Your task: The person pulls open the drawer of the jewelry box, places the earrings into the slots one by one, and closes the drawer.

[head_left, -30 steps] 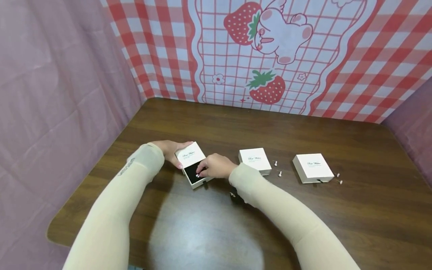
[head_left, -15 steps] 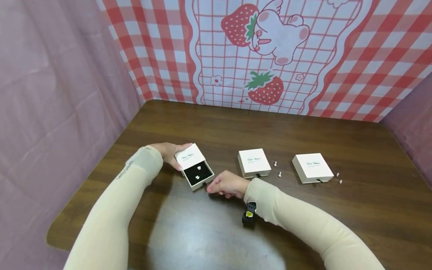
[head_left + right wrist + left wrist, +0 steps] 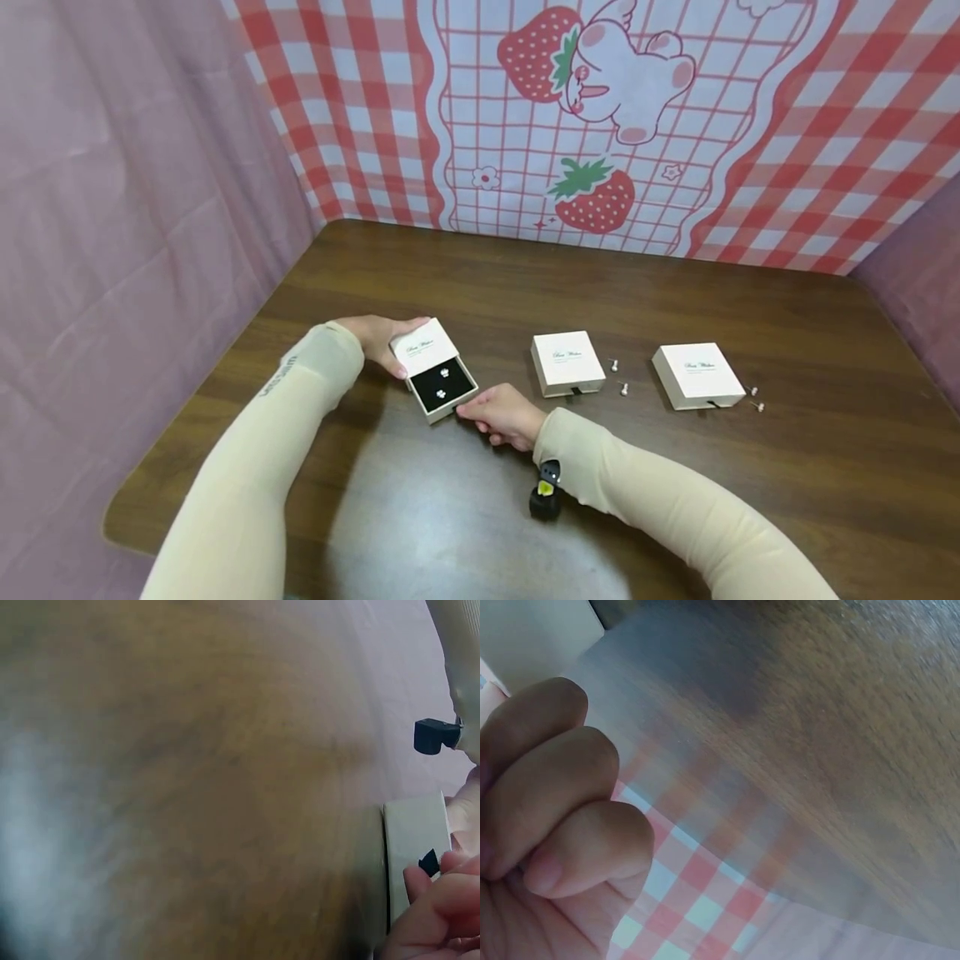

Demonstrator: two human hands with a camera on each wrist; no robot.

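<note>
My left hand (image 3: 378, 340) grips the white sleeve of a small jewelry box (image 3: 425, 346) on the table's left part, thumb and fingers on opposite sides. The box's drawer stands partly out toward me, and two small stud earrings (image 3: 441, 393) sit on its black lining. At the drawer's front, my right hand (image 3: 504, 414) has its fingertips on the black pull tab (image 3: 429, 862), which shows between thumb and finger in the right wrist view. Curled fingers of the left hand (image 3: 562, 795) fill the left wrist view's left side, below a pale corner of the box.
Two closed white boxes stand to the right, one in the middle (image 3: 567, 362) and one farther right (image 3: 697, 375). Two loose earrings (image 3: 624, 389) lie beside the middle box, and two more (image 3: 759, 407) beside the far one. A checked cloth (image 3: 367, 108) hangs behind the table.
My right hand has left the earring in the drawer, moved down and right, then come up to the drawer's tab. Both earrings on the lining are now uncovered. The left hand stays put.
</note>
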